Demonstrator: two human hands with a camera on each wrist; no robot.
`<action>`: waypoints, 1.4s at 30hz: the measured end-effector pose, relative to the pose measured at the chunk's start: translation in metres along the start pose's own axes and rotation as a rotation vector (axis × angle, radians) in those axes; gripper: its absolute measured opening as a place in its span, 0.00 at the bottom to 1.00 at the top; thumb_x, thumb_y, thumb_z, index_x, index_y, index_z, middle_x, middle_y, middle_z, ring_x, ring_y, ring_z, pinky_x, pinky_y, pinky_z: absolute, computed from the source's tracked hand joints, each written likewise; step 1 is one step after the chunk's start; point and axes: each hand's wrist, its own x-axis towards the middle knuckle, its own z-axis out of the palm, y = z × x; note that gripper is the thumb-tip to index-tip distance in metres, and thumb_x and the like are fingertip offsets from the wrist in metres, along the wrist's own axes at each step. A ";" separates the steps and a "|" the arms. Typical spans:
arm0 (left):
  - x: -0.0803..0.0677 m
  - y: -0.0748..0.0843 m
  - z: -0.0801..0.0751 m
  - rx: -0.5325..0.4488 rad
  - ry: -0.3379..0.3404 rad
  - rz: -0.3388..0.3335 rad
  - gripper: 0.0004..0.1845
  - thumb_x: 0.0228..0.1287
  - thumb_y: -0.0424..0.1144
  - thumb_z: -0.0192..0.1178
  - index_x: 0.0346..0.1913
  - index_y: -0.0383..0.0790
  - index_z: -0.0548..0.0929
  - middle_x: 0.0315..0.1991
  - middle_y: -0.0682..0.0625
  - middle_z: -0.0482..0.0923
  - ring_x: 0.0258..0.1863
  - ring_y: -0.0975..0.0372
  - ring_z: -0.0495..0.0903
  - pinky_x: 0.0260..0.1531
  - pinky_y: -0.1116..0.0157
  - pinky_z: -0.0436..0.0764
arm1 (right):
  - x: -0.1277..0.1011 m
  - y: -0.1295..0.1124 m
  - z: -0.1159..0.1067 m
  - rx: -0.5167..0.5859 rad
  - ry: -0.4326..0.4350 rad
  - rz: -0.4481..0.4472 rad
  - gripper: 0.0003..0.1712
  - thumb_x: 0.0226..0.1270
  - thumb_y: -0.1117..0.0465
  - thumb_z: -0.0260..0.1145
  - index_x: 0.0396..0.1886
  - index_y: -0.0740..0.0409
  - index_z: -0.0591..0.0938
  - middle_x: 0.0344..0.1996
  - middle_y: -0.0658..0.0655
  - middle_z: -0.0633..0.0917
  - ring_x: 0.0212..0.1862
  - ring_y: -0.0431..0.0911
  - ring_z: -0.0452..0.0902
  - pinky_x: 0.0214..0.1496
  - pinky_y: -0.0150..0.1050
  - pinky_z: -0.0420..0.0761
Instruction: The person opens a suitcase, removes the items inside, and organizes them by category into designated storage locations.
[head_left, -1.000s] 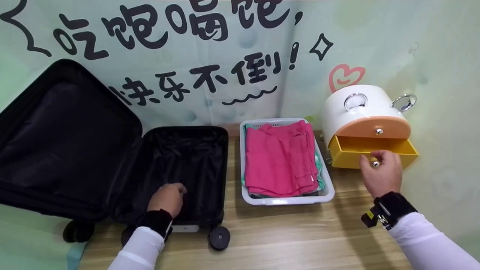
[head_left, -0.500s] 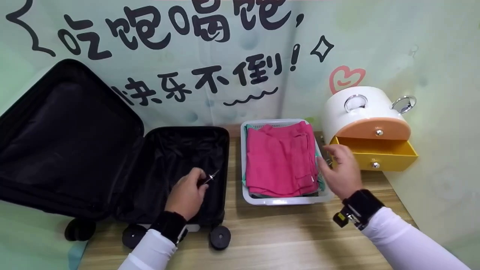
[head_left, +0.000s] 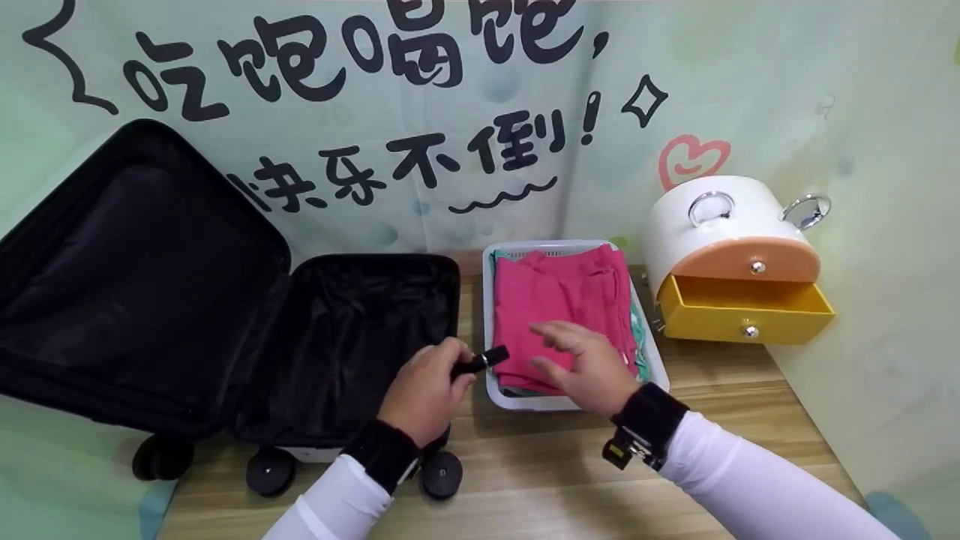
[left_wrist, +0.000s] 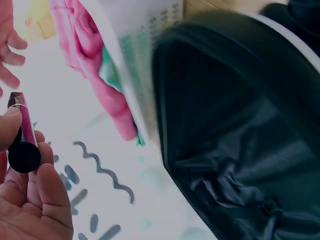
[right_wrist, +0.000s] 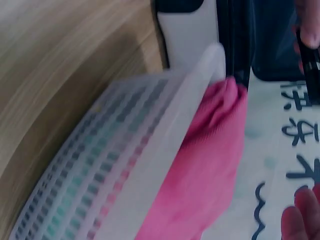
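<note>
My left hand pinches a slim black tube with a silver band, like a lipstick, between thumb and fingers. Its far end points right over the pink folded clothes. In the left wrist view the tube shows a round black end and a glossy magenta side. My right hand hovers above the clothes with fingers spread, close to the tube but apart from it, holding nothing. Beneath both hands are the white basket of clothes and the right edge of the open black suitcase.
At the right stands a white rounded box with ring handles. Its yellow lower drawer is pulled out; the orange upper drawer is closed. The suitcase lid leans back at the left. A printed cloth hangs behind the wooden table.
My right hand has left the yellow drawer's knob and moved left over the basket. My left hand has risen from inside the suitcase and moved right, bringing the lipstick-like tube into view.
</note>
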 end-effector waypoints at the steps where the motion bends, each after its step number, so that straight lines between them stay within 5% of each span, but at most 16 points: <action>1: 0.001 0.003 0.002 0.005 -0.008 0.014 0.10 0.68 0.35 0.73 0.46 0.44 0.82 0.42 0.51 0.87 0.44 0.57 0.84 0.47 0.55 0.84 | 0.001 -0.002 0.004 0.010 -0.026 -0.012 0.23 0.71 0.63 0.75 0.65 0.60 0.86 0.59 0.59 0.87 0.55 0.55 0.86 0.58 0.53 0.86; 9: -0.001 0.014 0.011 -0.006 -0.064 0.067 0.08 0.69 0.35 0.71 0.44 0.45 0.81 0.38 0.53 0.84 0.37 0.60 0.79 0.39 0.58 0.82 | 0.004 -0.007 0.016 -0.001 -0.121 0.007 0.09 0.72 0.63 0.74 0.50 0.56 0.92 0.44 0.48 0.90 0.47 0.43 0.86 0.49 0.40 0.86; 15: -0.003 0.012 0.013 -0.015 -0.067 0.065 0.08 0.70 0.35 0.71 0.46 0.45 0.82 0.40 0.53 0.85 0.40 0.60 0.81 0.42 0.57 0.83 | 0.003 -0.009 0.012 0.005 -0.217 0.076 0.09 0.73 0.62 0.74 0.50 0.54 0.92 0.42 0.46 0.88 0.45 0.41 0.83 0.50 0.39 0.86; 20: -0.006 0.003 0.009 -0.002 -0.049 0.061 0.16 0.71 0.37 0.71 0.58 0.41 0.82 0.51 0.48 0.87 0.53 0.53 0.84 0.55 0.52 0.82 | 0.006 -0.002 -0.003 -0.052 -0.158 0.123 0.08 0.72 0.63 0.74 0.49 0.54 0.92 0.41 0.47 0.88 0.44 0.43 0.83 0.50 0.44 0.85; 25: -0.013 -0.026 0.000 0.077 0.012 0.018 0.25 0.69 0.40 0.73 0.66 0.37 0.81 0.64 0.42 0.82 0.68 0.46 0.77 0.69 0.47 0.73 | 0.009 0.027 -0.043 -0.120 -0.014 0.217 0.10 0.72 0.65 0.73 0.50 0.58 0.91 0.41 0.54 0.88 0.40 0.49 0.80 0.43 0.45 0.83; 33: -0.034 -0.081 -0.017 0.187 0.025 -0.190 0.35 0.69 0.49 0.72 0.72 0.36 0.76 0.75 0.31 0.68 0.78 0.35 0.57 0.73 0.32 0.59 | -0.002 0.083 -0.135 -0.320 0.116 0.337 0.14 0.79 0.60 0.68 0.56 0.62 0.89 0.46 0.64 0.89 0.42 0.57 0.81 0.46 0.52 0.78; 42: -0.047 -0.118 -0.029 0.207 -0.016 -0.355 0.38 0.74 0.54 0.66 0.76 0.33 0.70 0.79 0.27 0.59 0.81 0.33 0.47 0.75 0.32 0.49 | -0.023 0.131 -0.202 -0.491 0.128 0.404 0.18 0.79 0.60 0.66 0.57 0.70 0.86 0.49 0.74 0.87 0.42 0.65 0.83 0.47 0.60 0.77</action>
